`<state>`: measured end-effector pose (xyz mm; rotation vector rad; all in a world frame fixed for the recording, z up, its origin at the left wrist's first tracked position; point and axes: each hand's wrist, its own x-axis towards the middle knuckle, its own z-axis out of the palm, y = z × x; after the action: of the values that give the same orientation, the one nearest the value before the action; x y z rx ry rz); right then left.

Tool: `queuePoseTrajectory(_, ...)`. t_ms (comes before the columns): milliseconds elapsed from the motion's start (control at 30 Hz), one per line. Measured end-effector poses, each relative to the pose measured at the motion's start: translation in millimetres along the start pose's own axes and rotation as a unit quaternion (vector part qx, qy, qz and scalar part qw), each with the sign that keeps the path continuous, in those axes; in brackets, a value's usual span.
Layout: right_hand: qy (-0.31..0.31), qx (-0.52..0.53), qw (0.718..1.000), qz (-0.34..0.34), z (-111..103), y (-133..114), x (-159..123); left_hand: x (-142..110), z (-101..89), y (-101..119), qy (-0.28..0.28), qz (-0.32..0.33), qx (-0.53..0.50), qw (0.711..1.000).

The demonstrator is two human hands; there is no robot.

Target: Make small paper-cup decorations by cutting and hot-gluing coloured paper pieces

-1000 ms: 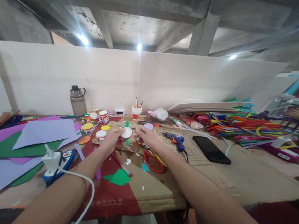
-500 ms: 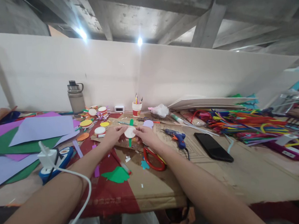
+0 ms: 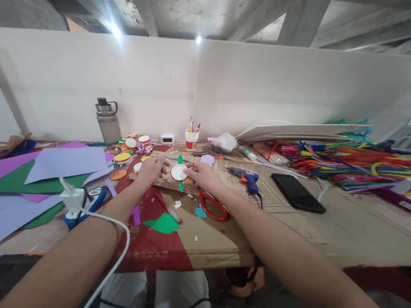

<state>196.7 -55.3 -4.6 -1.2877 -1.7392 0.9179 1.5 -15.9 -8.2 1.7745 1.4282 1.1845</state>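
A white paper disc [image 3: 179, 172] with a thin red rim and a green strip [image 3: 181, 186] sticking out above and below it is pinched at its right edge by my right hand [image 3: 200, 174]. To its left, my left hand [image 3: 154, 170] is apart from the disc, its fingers loosely bent and nothing seen in them. Behind that hand lie a partly covered white round piece [image 3: 137, 167] and a yellow disc [image 3: 146, 158]. Red-handled scissors [image 3: 214, 207] rest below my right hand, their blades hidden. A red pen [image 3: 169, 207] and green paper [image 3: 162, 223] lie nearer to me.
A blue glue gun [image 3: 249, 179] and black phone [image 3: 297, 193] lie on the right, pipe cleaners [image 3: 334, 160] beyond. Coloured paper [image 3: 67, 163], a power strip [image 3: 86, 205] with a white cable, and a bottle [image 3: 108, 125] stand left. A pen cup [image 3: 192, 140] is behind.
My left hand has let go of the disc and moved left. The disc stays in my right hand, its red rim now showing. The view has tilted down; the other person's hand is out of view.
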Motion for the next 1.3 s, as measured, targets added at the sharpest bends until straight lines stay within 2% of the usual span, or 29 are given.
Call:
queuePoseTrajectory(233,0.027,-0.14,0.986,-0.09,9.7,10.7,2.5,1.3,-20.2,16.8,0.082,0.05,-0.126,0.987)
queuePoseTrajectory(433,0.023,-0.235,0.968,-0.079,11.8,23.4,9.6,0.6,-21.7,22.6,0.098,0.038,-0.218,0.97)
queuePoseTrajectory(600,0.032,-0.266,0.958,-0.102,6.3,20.5,9.6,3.2,-23.4,23.0,0.137,-0.014,-0.342,0.929)
queuePoseTrajectory(767,0.044,-0.256,0.957,-0.126,2.8,16.1,6.9,7.2,-38.0,30.2,0.186,-0.025,-0.423,0.886)
queuePoseTrajectory(967,0.047,-0.204,0.966,-0.155,6.7,9.2,0.7,3.0,-50.5,43.7,0.212,-0.007,-0.448,0.869)
queuePoseTrajectory(1200,0.024,-0.165,0.961,-0.222,22.1,-12.5,-16.5,-7.1,-48.5,57.8,0.228,0.114,-0.441,0.861)
queuePoseTrajectory(1300,0.006,-0.144,0.964,-0.225,31.4,-18.1,-22.1,-15.2,-36.9,60.4,0.234,0.144,-0.377,0.885)
